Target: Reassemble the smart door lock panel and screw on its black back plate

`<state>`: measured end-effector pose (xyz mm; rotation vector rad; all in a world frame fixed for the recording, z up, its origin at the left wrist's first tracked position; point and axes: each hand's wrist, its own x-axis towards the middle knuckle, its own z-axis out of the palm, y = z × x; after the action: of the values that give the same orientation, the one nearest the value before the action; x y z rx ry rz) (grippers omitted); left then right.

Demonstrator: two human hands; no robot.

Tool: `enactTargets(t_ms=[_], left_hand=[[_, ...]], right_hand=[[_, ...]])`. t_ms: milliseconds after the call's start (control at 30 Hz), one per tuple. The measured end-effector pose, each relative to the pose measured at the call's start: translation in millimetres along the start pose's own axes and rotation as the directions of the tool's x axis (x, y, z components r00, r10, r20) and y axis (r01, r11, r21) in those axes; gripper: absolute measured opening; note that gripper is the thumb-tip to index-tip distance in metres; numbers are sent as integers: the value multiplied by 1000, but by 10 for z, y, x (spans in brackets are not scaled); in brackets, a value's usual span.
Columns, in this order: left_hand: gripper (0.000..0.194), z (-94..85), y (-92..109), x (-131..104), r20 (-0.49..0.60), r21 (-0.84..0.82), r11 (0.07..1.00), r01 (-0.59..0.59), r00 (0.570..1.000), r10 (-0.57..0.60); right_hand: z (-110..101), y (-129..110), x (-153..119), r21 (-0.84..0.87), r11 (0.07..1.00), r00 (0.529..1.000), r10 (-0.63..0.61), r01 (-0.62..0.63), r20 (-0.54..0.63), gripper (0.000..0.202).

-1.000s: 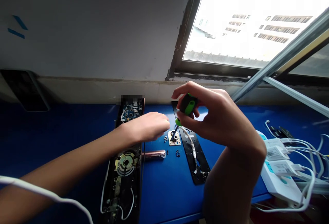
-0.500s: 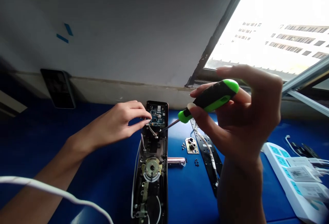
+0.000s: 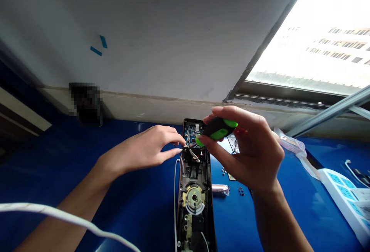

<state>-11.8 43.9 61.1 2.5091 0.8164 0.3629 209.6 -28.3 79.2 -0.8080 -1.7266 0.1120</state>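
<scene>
My right hand (image 3: 245, 147) is closed on a green-and-black screwdriver (image 3: 219, 129), tilted with its shaft pointing down to the left, over the circuit board (image 3: 190, 130). The tip is hard to make out against the board's lower edge. A long black housing (image 3: 210, 205) lies open on the table, with the board at its far end and a round metal part (image 3: 194, 197) near its middle. At the housing's left edge is my left hand (image 3: 157, 146), thumb and forefinger slightly apart beside the board. Below the board, a short white cable (image 3: 194, 154) ends in a plug.
Small black screws (image 3: 241, 191) and a pinkish wrapped cylinder (image 3: 220, 190) lie right of the housing on the blue table (image 3: 138, 213). A white power strip (image 3: 341, 198) is at far right. A white cable (image 3: 66, 216) crosses the lower left. A pixelated dark object (image 3: 86, 103) leans on the wall.
The view has shifted, so the housing appears farther right. My right hand has brought the screwdriver left, over the board. My left thumb and forefinger have come apart near the cable, at the housing's edge.
</scene>
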Motion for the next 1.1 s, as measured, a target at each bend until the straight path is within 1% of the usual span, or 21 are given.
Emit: enactTargets(t_ms=[100, 200, 333, 400, 467, 567, 633, 700, 800, 967, 1100], left_hand=[[22, 25, -7, 20, 25, -6, 1000, -13, 1000, 14], [21, 44, -26, 34, 32, -18, 999, -34, 999, 34], [20, 31, -43, 36, 27, -66, 998, -15, 999, 16], [20, 29, -40, 39, 10, -102, 995, 13, 1000, -13], [19, 52, -37, 52, -20, -148, 987, 66, 997, -69], [23, 131, -45, 85, -39, -210, 967, 145, 987, -156], [24, 192, -61, 109, -31, -227, 959, 169, 983, -180], [23, 240, -83, 127, -24, -229, 957, 176, 982, -187], [27, 274, -118, 149, -25, -246, 953, 179, 981, -191], [29, 278, -152, 173, -23, -302, 928, 218, 971, -236], [32, 277, -148, 172, 10, -382, 900, 209, 975, -222]], right_hand=[[25, 13, -9, -14, 1000, 1000, -16, 16, -2, 59], [47, 31, -21, -54, 998, 999, -29, 27, -44, 56], [67, 47, -33, -173, 984, 994, -62, 46, -88, 53], [55, 37, -26, -214, 975, 992, -82, 60, -93, 51], [25, 6, -12, -211, 975, 997, -73, 64, -33, 47], [-26, -58, 5, -177, 982, 989, -40, 64, 140, 40], [-43, -89, 6, -184, 980, 980, -38, 74, 193, 35], [-38, -94, -2, -213, 974, 983, -35, 74, 179, 31], [-4, -64, -12, -234, 969, 989, -47, 79, 139, 30], [25, -22, -4, -202, 977, 990, -38, 65, 138, 33], [9, -21, 1, -186, 980, 989, -50, 75, 136, 32]])
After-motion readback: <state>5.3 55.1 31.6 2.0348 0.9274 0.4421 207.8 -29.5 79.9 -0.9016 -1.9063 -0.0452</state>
